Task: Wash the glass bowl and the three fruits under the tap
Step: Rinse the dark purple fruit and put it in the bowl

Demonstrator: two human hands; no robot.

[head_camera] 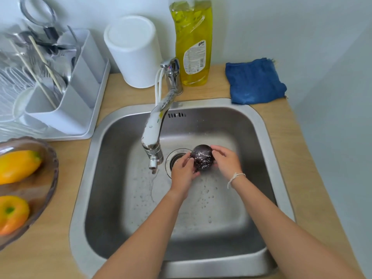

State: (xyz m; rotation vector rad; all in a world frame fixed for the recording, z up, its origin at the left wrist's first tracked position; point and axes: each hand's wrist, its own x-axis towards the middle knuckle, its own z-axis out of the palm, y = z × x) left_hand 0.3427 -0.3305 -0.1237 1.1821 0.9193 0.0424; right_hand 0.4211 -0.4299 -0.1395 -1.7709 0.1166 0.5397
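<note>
Dark round fruit [202, 159]: sitting between both hands over the sink [259, 125] drain, wet with droplets, just at 3 o'clock of the tap [153, 135] spout. Left hand [183, 172]: curling around its 9 o'clock side. Right hand [226, 161]: cupping its 3 o'clock side, fingers wrapping over the top. Glass bowl [52, 164]: resting on the desk [64, 198] at 9 o'clock, holding two yellow-orange fruits [17, 166].
</note>
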